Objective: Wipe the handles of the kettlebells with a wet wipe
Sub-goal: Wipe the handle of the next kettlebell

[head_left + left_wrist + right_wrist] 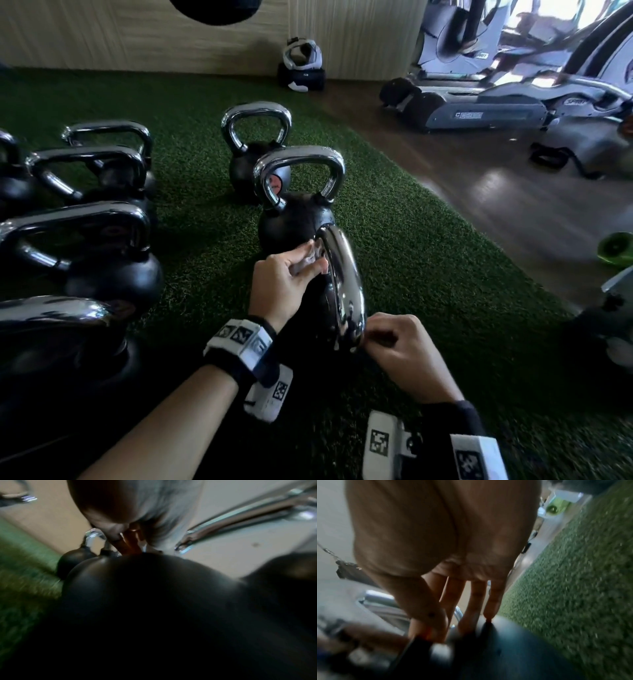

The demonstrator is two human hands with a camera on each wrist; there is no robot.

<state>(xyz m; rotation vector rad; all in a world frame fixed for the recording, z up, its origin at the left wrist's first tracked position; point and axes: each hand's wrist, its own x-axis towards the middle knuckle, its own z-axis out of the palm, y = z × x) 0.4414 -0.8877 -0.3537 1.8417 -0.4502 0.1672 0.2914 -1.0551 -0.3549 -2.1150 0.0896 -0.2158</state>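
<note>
Fingers of the left hand (286, 284) pinch a crumpled white wet wipe (310, 261) against the far end of a chrome handle (344, 281), while the right hand (399, 349) curls its fingers around the handle's near end, at about 5 o'clock from the left. The handle belongs to the nearest kettlebell (325, 308), whose black body is mostly hidden beneath both hands on the green artificial turf (428, 274). A second kettlebell (296, 192) stands upright just beyond it at 12 o'clock, with a third kettlebell (257, 147) behind that. More kettlebells (102, 240) are grouped at 9 to 10 o'clock, their chrome handles catching the light. Both wrists wear black bands carrying white marker blocks. Exercise machines (513, 96) line the wood floor (496, 192) at 1 to 2 o'clock, and a green object (615, 248) lies at 3 o'clock near the turf's edge. The left wrist view, blurred, shows fingers (132, 543) meeting a dark rounded kettlebell body (137, 588); the right wrist view shows fingers (474, 601) reaching down onto dark metal.
</note>
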